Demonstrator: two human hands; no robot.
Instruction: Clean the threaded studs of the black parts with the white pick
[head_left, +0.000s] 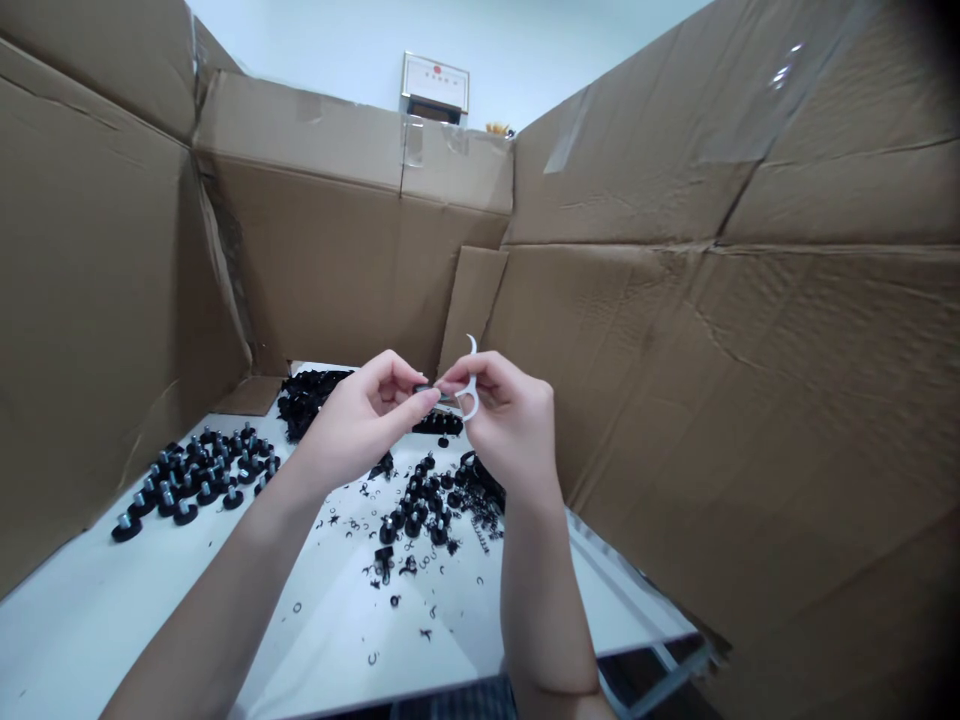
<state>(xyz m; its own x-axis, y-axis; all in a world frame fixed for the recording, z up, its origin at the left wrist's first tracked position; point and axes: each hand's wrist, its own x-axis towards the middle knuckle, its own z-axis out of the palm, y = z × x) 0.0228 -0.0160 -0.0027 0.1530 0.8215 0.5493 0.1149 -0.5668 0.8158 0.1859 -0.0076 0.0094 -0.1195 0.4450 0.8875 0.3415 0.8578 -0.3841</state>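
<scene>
My left hand (pixel 367 415) is closed, thumb and fingers pinching a small dark piece (pixel 421 388) that looks like one of the black screw feet; most of it is hidden. Close against it, my right hand (pixel 506 410) is closed around a white tool with curved, open-looped handles (pixel 472 380). Its working end is hidden between the fingertips, so its exact kind cannot be made out. Below the hands lies a loose group of black screw feet (pixel 416 500) with metal studs, among black trimmings (pixel 480 500) and small rings.
More screw feet (pixel 199 470) stand studs-up at the left of the white table (pixel 337 640). A heap of black parts (pixel 304 400) lies behind my left hand. Tall cardboard walls (pixel 352 250) enclose the back and both sides. The table's front edge is near my body.
</scene>
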